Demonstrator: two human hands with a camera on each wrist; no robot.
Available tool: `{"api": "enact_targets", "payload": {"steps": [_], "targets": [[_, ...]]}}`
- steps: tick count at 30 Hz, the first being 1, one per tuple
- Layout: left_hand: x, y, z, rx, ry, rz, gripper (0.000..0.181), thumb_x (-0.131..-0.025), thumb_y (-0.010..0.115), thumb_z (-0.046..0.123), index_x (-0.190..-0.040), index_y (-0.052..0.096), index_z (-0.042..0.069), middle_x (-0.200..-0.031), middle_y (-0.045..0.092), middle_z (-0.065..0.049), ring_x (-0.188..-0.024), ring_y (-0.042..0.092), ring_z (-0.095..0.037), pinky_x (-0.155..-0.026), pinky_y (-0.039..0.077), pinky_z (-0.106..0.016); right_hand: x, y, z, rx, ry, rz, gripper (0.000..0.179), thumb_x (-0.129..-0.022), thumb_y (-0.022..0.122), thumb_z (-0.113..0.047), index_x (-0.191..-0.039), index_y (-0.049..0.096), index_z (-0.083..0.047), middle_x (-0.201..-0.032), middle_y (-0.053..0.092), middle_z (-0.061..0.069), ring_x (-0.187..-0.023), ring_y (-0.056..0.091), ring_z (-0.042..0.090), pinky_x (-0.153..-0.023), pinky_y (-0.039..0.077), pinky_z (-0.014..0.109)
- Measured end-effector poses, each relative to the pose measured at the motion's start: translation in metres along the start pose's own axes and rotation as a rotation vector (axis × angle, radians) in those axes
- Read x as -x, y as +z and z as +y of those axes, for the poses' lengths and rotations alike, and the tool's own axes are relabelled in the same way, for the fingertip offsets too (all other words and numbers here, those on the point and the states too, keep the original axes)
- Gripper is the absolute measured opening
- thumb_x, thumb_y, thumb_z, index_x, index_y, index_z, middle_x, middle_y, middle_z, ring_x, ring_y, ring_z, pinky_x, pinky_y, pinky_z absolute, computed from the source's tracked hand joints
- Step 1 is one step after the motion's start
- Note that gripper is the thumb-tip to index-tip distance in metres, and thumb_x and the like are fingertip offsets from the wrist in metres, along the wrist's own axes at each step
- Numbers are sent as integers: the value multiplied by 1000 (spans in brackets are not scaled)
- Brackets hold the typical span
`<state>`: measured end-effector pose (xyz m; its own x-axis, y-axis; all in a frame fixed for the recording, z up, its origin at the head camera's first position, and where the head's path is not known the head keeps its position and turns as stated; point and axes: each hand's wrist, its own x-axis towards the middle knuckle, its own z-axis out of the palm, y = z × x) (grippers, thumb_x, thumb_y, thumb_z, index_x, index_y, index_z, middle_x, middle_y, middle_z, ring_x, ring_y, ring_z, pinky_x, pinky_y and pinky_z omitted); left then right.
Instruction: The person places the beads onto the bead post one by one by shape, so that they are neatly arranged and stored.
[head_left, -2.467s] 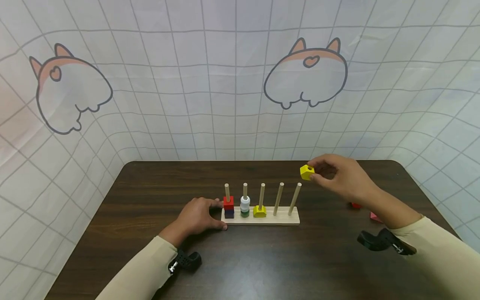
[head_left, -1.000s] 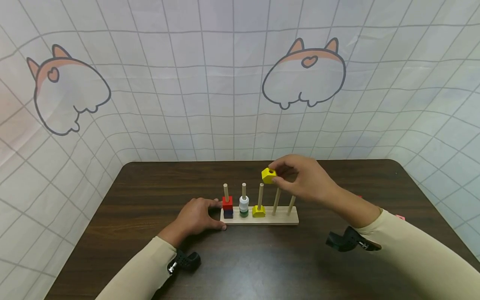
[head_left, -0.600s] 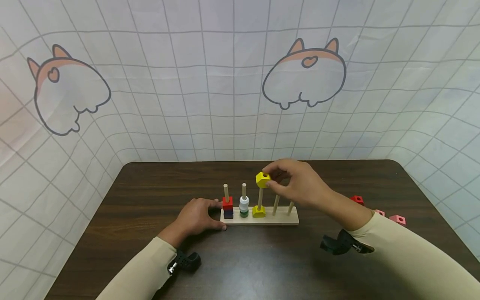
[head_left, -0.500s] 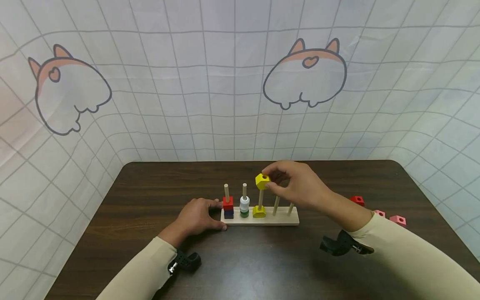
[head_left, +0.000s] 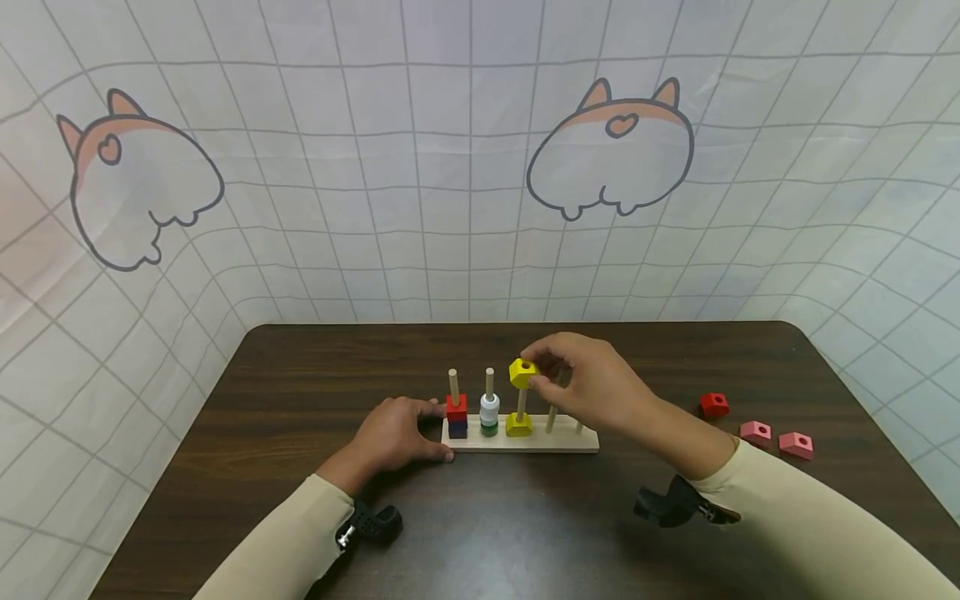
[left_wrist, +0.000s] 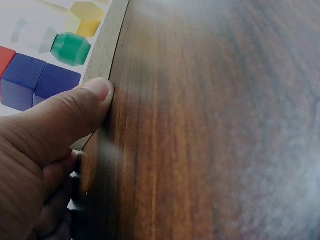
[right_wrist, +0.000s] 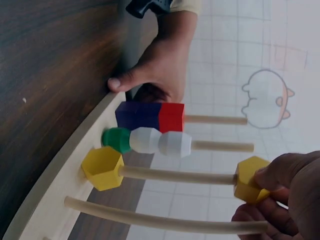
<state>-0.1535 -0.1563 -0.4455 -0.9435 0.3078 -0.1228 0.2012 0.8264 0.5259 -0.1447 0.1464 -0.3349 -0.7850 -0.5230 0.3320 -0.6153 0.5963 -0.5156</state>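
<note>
My left hand (head_left: 393,435) grips the left end of the pale wooden peg base (head_left: 540,444), thumb on the front edge. Between thumb and fingers my right hand (head_left: 596,383) pinches a yellow block (right_wrist: 248,181) with a hole, right at the top of the third peg (right_wrist: 175,175). Low on that same peg sits another yellow block (head_left: 518,425). The first peg carries a red block (head_left: 456,407) above dark blue (right_wrist: 137,115). White beads (head_left: 489,406) stand over a green bead (right_wrist: 116,140) on the second. Two pegs farther right are bare, partly behind my right hand.
On the dark wooden table (head_left: 480,525), a red block (head_left: 714,405) and two pink blocks (head_left: 755,432) lie to the right, near my right forearm. A white gridded curtain (head_left: 375,208) hangs behind the table's back edge.
My right hand has carried the yellow block left from beyond the right end of the base to the third peg, then lowered it a little. The left hand has stayed put.
</note>
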Motion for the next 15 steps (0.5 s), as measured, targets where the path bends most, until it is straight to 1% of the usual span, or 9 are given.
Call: {"api": "enact_targets", "payload": {"steps": [5,8,12,15], "targets": [[0,0,0,-9,2,8,68,-70,94,45,-129,74,17,-139,64,-4,-133,54,-35,-105,44,-54,2,4,-6,38,12,19,29,-90,79,-6,-117,70,-5,-109,68,3,-90,65,14,-79,58,36],[0,0,0,-11,1,11,68,-70,94,45,-129,74,17,-139,64,-4,-133,54,-35,-105,44,-54,4,7,-10,37,32,35,29,-89,79,-6,-117,70,-5,-109,67,3,-90,64,15,-79,58,38],[0,1,0,-15,6,11,68,-70,94,46,-129,74,17,-139,64,-4,-133,54,-35,-105,44,-54,6,13,-10,23,71,68,29,-89,78,-5,-117,70,-4,-107,68,3,-88,63,17,-76,57,35],[0,1,0,-15,10,9,68,-70,94,45,-129,74,18,-139,64,-4,-133,55,-35,-105,45,-53,10,19,-6,11,106,87,30,-89,79,-6,-118,70,-5,-106,68,3,-87,63,18,-73,54,32]]}}
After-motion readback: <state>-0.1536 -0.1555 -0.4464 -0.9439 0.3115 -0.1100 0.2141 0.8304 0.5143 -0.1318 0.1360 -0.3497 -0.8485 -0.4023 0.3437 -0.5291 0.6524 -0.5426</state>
